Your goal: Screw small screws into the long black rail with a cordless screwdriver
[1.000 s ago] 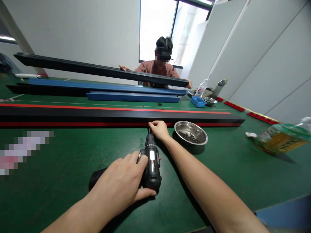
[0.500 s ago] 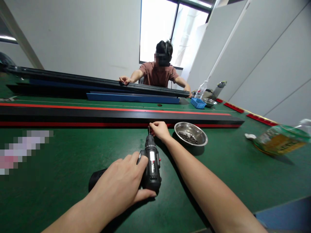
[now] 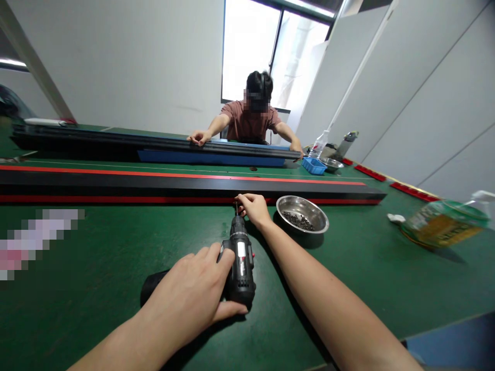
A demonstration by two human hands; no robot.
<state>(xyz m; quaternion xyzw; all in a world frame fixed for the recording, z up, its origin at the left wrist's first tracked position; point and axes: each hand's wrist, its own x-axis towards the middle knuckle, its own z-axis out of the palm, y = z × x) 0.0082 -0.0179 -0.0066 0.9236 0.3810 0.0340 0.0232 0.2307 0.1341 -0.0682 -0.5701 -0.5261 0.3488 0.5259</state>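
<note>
My left hand (image 3: 199, 283) is wrapped round a black cordless drill (image 3: 240, 273), which lies on its side on the green table with its bit pointing away from me. At the bit's tip, against the near side of a long black bar with red edges (image 3: 185, 186), my right hand (image 3: 251, 207) has its fingers pinched together. Whatever sits between those fingertips is too small to make out. Just right of that hand stands a steel bowl (image 3: 320, 219) with many small dark screws (image 3: 297, 220) in it.
Across the table a co-worker (image 3: 251, 121) has both hands on a long black bar (image 3: 154, 143) above a blue strip (image 3: 209, 157). A blue basket (image 3: 314, 166), a second metal bowl (image 3: 331, 165) and a bottle (image 3: 319, 144) stand far right. A green-lidded jar (image 3: 444, 224) is nearer on the right.
The co-worker's long bar has come down, its left end dropping most. My two hands and the drill have stayed nearly where they were.
</note>
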